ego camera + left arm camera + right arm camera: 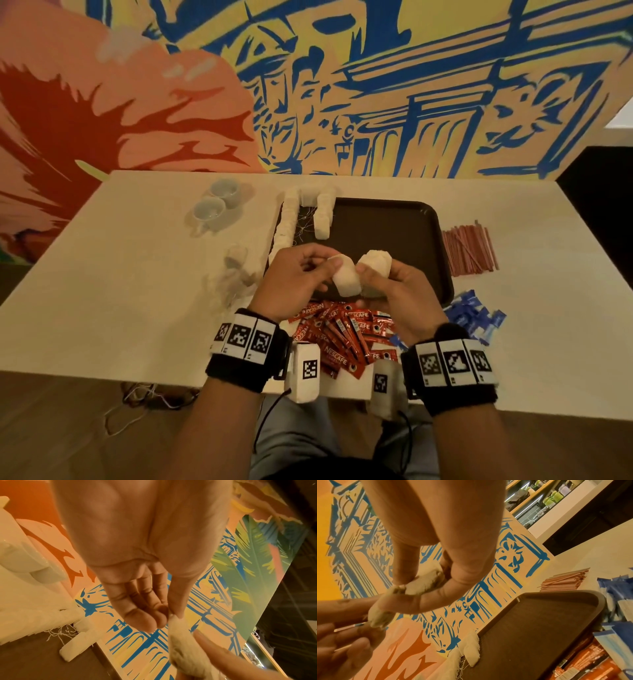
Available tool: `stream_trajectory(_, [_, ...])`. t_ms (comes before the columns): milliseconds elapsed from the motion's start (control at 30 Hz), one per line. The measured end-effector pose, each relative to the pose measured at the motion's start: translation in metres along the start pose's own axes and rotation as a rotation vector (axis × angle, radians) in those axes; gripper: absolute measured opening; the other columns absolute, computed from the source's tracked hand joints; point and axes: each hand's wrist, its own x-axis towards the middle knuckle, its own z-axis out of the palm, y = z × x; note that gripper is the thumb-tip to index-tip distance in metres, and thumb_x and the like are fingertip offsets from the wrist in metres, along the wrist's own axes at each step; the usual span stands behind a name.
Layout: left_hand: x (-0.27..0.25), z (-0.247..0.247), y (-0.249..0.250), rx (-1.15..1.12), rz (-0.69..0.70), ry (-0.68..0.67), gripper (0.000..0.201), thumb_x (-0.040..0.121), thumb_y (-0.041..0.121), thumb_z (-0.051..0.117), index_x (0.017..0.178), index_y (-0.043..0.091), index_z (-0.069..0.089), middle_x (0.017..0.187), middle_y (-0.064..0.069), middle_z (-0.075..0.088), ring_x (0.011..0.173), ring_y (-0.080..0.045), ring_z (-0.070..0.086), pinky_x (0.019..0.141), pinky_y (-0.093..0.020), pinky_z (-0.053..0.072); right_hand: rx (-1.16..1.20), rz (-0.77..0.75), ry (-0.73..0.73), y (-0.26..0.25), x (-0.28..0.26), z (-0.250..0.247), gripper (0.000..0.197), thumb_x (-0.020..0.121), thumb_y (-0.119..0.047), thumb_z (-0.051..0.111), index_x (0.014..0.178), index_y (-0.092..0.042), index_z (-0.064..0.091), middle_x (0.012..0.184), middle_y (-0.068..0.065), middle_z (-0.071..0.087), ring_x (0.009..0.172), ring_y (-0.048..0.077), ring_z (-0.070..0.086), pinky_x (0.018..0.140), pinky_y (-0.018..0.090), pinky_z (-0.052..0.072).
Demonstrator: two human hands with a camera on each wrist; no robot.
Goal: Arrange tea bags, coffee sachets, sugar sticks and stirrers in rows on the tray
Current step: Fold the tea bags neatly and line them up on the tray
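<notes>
Over the near part of the dark brown tray, my left hand pinches one white tea bag between thumb and fingers. My right hand grips a small bunch of tea bags and touches the same bag. In the left wrist view the left hand pinches the tea bag at its top. In the right wrist view the right hand curls round the bunch. Two rows of tea bags lie along the tray's left side.
Red coffee sachets are heaped at the table's near edge. Blue sugar sticks lie right of them, and pink stirrers lie right of the tray. Two cups and loose tea bags sit to the left.
</notes>
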Motion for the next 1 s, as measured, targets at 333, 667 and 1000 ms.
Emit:
stream_trajectory(333, [-0.002,-0.014,0.013,-0.041,0.003,-0.025,0.011,0.097,0.016,0.064,0.106,0.01,0.068,0.09,-0.001,0.077,0.083,-0.013,0.072,0.073,-0.029,0.061,-0.171,-0.063,-0.033,0.002,-0.001,-0.002,0.015,0.104,-0.015,0.051,0.116,-0.013,0.059,0.101,0.001,0.075,0.076,0.02,0.066,0.065,0.03,0.056])
stream_trajectory(667, [0.005,-0.023,0.024,0.074,0.09,-0.119,0.012,0.094,0.019,0.07,0.104,0.014,0.073,0.09,-0.001,0.075,0.084,-0.017,0.072,0.075,-0.032,0.061,-0.339,-0.134,-0.126,-0.005,0.002,0.007,0.016,0.09,-0.029,0.073,0.099,-0.016,0.071,0.063,-0.004,0.057,0.055,0.01,0.049,0.05,0.021,0.04])
stream_trajectory(1000, [0.091,-0.06,0.051,0.455,0.187,-0.134,0.007,0.095,0.02,0.069,0.102,0.018,0.069,0.077,-0.001,0.071,0.068,-0.016,0.069,0.068,-0.027,0.059,-0.158,0.034,-0.005,0.0,0.025,-0.007,0.021,0.098,-0.016,0.06,0.117,-0.02,0.066,0.111,0.011,0.07,0.079,0.017,0.059,0.061,0.03,0.048])
